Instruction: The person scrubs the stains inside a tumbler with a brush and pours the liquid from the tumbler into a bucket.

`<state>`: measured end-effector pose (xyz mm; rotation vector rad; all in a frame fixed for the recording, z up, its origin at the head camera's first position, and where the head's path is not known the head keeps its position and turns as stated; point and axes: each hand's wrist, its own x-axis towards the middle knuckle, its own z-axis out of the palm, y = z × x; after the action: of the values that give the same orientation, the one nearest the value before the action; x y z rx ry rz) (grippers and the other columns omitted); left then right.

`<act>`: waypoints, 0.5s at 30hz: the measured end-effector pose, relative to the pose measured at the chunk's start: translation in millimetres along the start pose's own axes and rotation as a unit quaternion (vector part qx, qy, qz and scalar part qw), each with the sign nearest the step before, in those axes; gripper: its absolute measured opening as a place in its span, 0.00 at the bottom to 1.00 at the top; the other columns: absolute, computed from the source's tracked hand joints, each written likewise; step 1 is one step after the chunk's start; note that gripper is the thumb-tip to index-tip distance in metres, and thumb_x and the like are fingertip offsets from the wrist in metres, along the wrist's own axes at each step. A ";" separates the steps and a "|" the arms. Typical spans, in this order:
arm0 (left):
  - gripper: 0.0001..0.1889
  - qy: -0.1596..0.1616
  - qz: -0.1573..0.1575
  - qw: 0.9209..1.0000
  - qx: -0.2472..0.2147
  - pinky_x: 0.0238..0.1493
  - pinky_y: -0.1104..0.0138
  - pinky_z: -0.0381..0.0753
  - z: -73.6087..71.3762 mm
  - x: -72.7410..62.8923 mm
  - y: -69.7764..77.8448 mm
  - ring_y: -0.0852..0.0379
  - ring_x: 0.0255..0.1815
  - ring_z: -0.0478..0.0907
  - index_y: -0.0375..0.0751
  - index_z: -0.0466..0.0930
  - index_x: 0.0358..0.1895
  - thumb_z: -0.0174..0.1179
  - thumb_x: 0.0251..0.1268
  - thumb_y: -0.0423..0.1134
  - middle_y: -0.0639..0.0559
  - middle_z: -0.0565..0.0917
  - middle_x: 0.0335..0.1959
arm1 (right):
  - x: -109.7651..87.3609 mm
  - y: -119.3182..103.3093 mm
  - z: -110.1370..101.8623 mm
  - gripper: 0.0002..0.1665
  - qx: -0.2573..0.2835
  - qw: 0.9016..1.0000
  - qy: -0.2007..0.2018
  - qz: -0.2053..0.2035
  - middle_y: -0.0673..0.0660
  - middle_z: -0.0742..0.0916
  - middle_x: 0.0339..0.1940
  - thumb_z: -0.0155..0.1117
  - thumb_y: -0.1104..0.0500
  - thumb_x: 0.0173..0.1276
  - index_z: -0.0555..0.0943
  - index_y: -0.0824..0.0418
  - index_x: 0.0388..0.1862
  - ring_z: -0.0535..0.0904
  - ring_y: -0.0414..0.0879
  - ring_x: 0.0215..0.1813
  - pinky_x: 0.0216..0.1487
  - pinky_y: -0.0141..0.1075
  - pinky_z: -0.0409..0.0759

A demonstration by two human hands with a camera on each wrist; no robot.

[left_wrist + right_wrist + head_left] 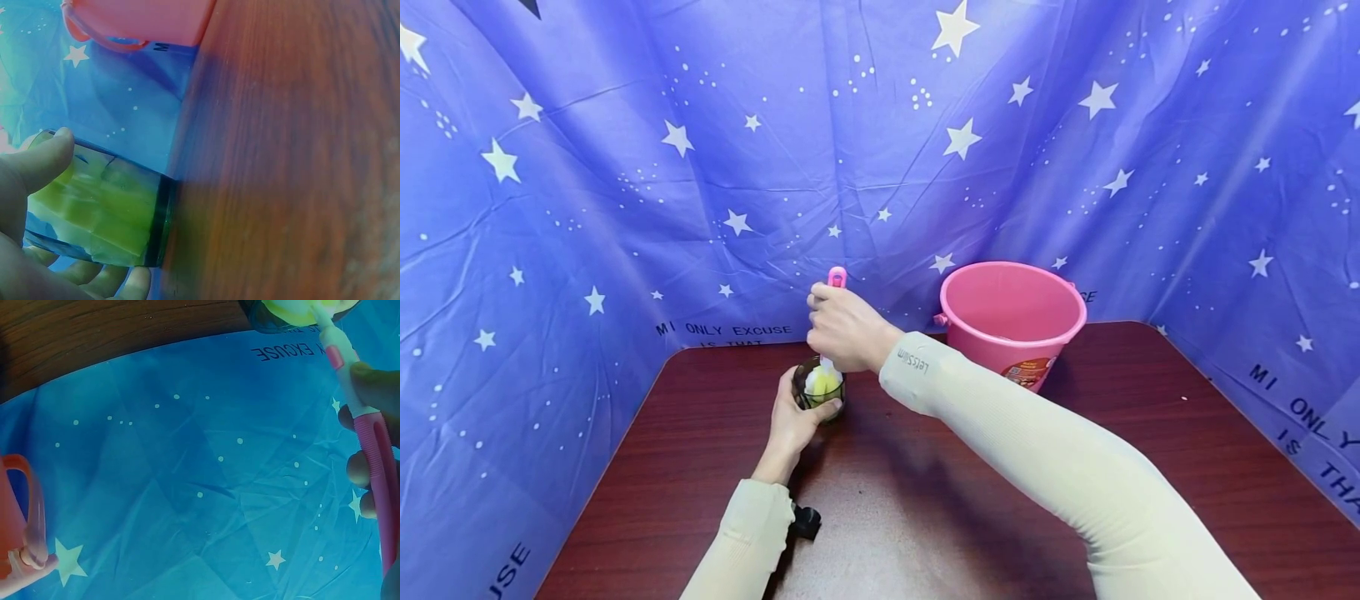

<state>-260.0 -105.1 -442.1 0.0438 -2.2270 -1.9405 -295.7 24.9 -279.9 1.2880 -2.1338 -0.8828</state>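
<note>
My left hand (792,423) wraps around a dark see-through cup (106,206), thumb on one side and fingers on the other. The cup stands near the table's back edge. Inside it is the yellow and white sponge head (824,382) of a cup brush, showing through the wall in the left wrist view. From above, my right hand (850,327) grips the brush's pink and white handle (373,444). The pink end of the handle sticks up past the fist. In the right wrist view, the white neck runs down into the cup's mouth.
A pink bucket (985,354) with a label stands at the back right, beyond my right forearm. Behind the dark red wooden table (865,517) hangs a blue curtain (820,150) with white stars. A black strap piece (807,522) shows by my left cuff.
</note>
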 end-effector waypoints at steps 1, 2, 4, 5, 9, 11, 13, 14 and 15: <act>0.43 0.001 0.000 1.000 0.000 0.60 0.56 0.66 0.0 -0.1 0.1 0.47 0.58 0.69 0.43 0.62 0.66 0.73 0.43 0.27 0.42 0.74 0.59 | 0.0 -0.1 -0.1 0.14 0.000 1.000 0.001 0.000 0.53 0.85 0.28 0.59 0.43 0.60 0.84 0.50 0.26 0.69 0.50 0.40 0.51 0.42 0.58; 0.43 0.001 -0.001 1.000 0.000 0.60 0.56 0.66 0.0 -0.2 0.3 0.47 0.57 0.69 0.43 0.62 0.66 0.73 0.43 0.27 0.42 0.74 0.59 | 0.1 -0.2 -0.1 0.14 -0.001 1.000 0.002 0.001 0.53 0.85 0.28 0.60 0.44 0.60 0.84 0.50 0.26 0.69 0.50 0.40 0.51 0.42 0.58; 0.43 0.003 -0.001 1.000 0.001 0.59 0.56 0.66 -0.1 -0.4 0.4 0.47 0.57 0.70 0.43 0.61 0.66 0.73 0.43 0.27 0.42 0.74 0.58 | 0.4 -0.8 -0.6 0.13 -0.003 1.000 0.006 -0.001 0.53 0.86 0.29 0.60 0.44 0.60 0.84 0.49 0.27 0.69 0.50 0.41 0.51 0.42 0.58; 0.43 0.003 -0.001 1.000 0.001 0.59 0.56 0.67 -0.1 -0.5 0.5 0.47 0.57 0.70 0.43 0.61 0.66 0.73 0.43 0.27 0.42 0.74 0.58 | 0.4 -1.1 -0.8 0.12 -0.006 1.000 0.008 -0.001 0.52 0.86 0.30 0.60 0.45 0.60 0.84 0.49 0.27 0.69 0.50 0.41 0.51 0.42 0.58; 0.43 0.003 -0.002 1.000 0.000 0.58 0.56 0.67 0.0 -0.4 0.3 0.47 0.56 0.70 0.42 0.61 0.66 0.73 0.43 0.27 0.41 0.74 0.58 | 1.3 -3.1 -1.9 0.09 -0.026 0.999 0.018 -0.003 0.52 0.86 0.31 0.59 0.50 0.60 0.85 0.48 0.28 0.70 0.50 0.42 0.52 0.41 0.58; 0.43 0.004 -0.002 1.000 0.001 0.58 0.57 0.67 0.2 -0.3 0.1 0.47 0.56 0.70 0.43 0.61 0.67 0.73 0.43 0.27 0.41 0.74 0.58 | 2.2 -4.6 -2.1 0.09 -0.038 0.999 0.022 -0.004 0.52 0.87 0.32 0.57 0.53 0.60 0.85 0.47 0.28 0.70 0.49 0.42 0.52 0.41 0.57; 0.44 0.004 -0.001 1.000 0.001 0.58 0.57 0.67 0.3 -0.1 -0.1 0.48 0.56 0.70 0.43 0.61 0.67 0.73 0.43 0.27 0.42 0.74 0.58 | 3.2 -6.4 -2.4 0.11 -0.049 0.998 0.025 -0.005 0.52 0.87 0.32 0.55 0.56 0.61 0.85 0.47 0.29 0.70 0.49 0.42 0.52 0.41 0.57; 0.44 0.004 0.000 1.000 0.001 0.58 0.57 0.67 0.4 0.1 -0.4 0.48 0.55 0.70 0.43 0.61 0.67 0.73 0.43 0.27 0.42 0.74 0.58 | 3.9 -7.3 -2.4 0.12 -0.055 0.998 0.025 -0.005 0.52 0.87 0.33 0.54 0.56 0.61 0.85 0.47 0.29 0.70 0.49 0.42 0.52 0.41 0.57; 0.44 0.004 0.001 1.000 0.001 0.58 0.57 0.67 0.4 0.3 -0.6 0.48 0.55 0.70 0.43 0.61 0.67 0.73 0.43 0.28 0.42 0.74 0.57 | 4.5 -8.2 -2.2 0.12 -0.061 0.998 0.026 -0.006 0.52 0.87 0.33 0.54 0.57 0.61 0.86 0.47 0.29 0.70 0.49 0.42 0.52 0.41 0.57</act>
<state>-260.4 -104.8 -442.7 0.0505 -2.2228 -1.9338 -291.4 17.4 -284.2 1.2502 -2.0030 -0.9581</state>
